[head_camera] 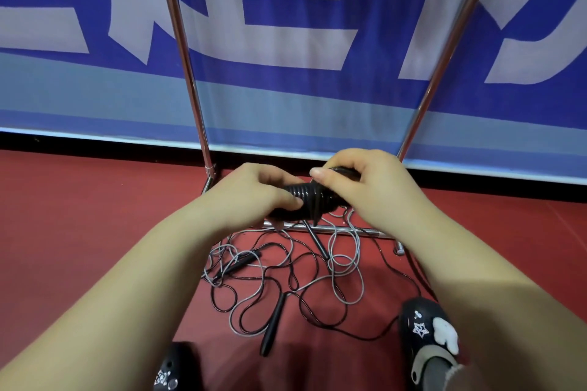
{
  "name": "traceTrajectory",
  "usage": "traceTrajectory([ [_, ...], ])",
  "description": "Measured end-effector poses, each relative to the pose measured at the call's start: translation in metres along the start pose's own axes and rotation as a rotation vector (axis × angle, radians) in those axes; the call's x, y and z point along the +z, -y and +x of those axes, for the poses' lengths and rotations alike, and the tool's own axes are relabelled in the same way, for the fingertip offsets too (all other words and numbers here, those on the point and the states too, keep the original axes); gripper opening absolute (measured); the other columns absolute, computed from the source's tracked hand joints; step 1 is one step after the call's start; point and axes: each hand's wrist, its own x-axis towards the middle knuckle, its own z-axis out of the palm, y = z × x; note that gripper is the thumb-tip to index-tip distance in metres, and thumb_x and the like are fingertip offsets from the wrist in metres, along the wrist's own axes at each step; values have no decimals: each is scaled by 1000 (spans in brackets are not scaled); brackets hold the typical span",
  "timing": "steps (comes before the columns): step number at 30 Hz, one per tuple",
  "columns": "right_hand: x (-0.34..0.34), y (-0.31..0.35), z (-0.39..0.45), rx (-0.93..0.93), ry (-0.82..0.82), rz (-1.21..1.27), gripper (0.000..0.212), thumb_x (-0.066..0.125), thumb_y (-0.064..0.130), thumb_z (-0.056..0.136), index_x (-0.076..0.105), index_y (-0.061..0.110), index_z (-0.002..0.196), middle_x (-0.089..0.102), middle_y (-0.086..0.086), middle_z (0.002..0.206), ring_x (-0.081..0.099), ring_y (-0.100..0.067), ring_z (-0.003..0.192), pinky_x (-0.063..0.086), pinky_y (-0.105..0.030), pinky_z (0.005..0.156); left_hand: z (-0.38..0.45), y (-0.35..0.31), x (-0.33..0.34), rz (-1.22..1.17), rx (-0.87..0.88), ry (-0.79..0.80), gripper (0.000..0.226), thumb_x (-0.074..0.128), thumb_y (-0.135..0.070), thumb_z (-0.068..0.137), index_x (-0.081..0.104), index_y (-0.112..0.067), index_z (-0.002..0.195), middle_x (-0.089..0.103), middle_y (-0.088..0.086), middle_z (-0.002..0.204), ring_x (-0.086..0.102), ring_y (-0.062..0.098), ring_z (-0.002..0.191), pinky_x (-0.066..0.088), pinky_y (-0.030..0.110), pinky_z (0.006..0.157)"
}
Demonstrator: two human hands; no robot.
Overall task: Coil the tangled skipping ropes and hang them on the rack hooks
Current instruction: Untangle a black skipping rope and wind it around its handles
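Both hands grasp one black coiled rope (307, 202) above the floor — left hand (251, 197) round its left end, right hand (359, 182) pinching the right. Below, near the rack (185, 51) base, tangled ropes (286, 273) lie on the red floor (79, 232).

You can't read any full word here. The banner (286, 98) behind the rack carries very large blue characters on a pale ground, but they are cut off at the top edge, so you only get bars and slanted strokes, and you cannot tell which letters they are. Your right shoe (425, 333) bears small white printed marks, among them a star and a little figure, with no legible lettering. Your left shoe (171, 371) shows similar white prints, too small to read. No numbers or brand names show.
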Motion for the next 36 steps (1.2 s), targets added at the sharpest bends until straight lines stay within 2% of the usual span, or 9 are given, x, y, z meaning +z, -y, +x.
traceTrajectory([
  [7,-6,-3,3,105,79,183,21,76,39,74,71,19,71,63,2,59,52,-6,52,41,-23,56,-2,-1,2,18,70,164,25,68,-1,82,67,-21,95,68,-1,78,59,13,65,44,29,66],
  [11,-14,-7,3,184,253,132,34,79,49,63,66,17,65,48,10,49,39,-4,47,32,-16,50,-7,0,0,8,79,267,31,69,8,78,63,-20,91,64,-7,73,57,10,67,44,26,66],
  [13,-20,-8,3,212,330,178,41,76,56,55,64,18,63,53,8,54,46,-4,53,37,-17,57,-10,-1,-3,-75,96,317,34,67,14,77,62,-16,92,65,-6,74,59,7,64,47,18,62],
  [16,-22,-5,1,263,467,492,36,71,49,53,61,16,61,59,1,58,52,-8,50,44,-18,53,-13,-2,-9,-224,156,400,33,75,5,68,66,-16,93,70,-1,80,62,8,63,48,16,59],
  [20,-24,0,1,316,499,876,16,58,26,73,59,15,62,55,4,53,49,-5,45,40,-16,44,-14,0,-14,-410,206,435,31,72,-15,59,72,-26,88,71,3,82,65,17,64,48,21,58],
  [22,-24,1,2,332,477,912,24,53,20,77,59,21,53,45,7,50,35,-4,42,27,-14,39,-14,-2,-12,-522,209,385,36,69,-1,60,65,-12,95,71,3,81,65,18,60,49,20,54],
  [25,-21,-2,6,409,370,970,28,44,7,90,55,17,66,41,3,55,27,-1,38,20,-12,36,-13,-5,-12,-652,193,243,31,57,2,67,59,-7,97,70,4,82,64,20,56,49,19,50],
  [30,-16,-2,5,374,369,868,21,42,20,99,45,14,79,43,4,56,27,-2,38,25,-13,35,-10,-8,-18,-767,146,-6,32,63,-3,65,63,-12,95,68,7,75,62,19,52,51,18,49],
  [36,-15,3,1,266,362,510,30,40,26,101,66,12,100,28,11,47,28,-6,40,32,-19,42,-1,-4,-19,-712,100,-302,20,57,2,87,64,-15,96,67,5,82,64,15,51,49,15,49],
])
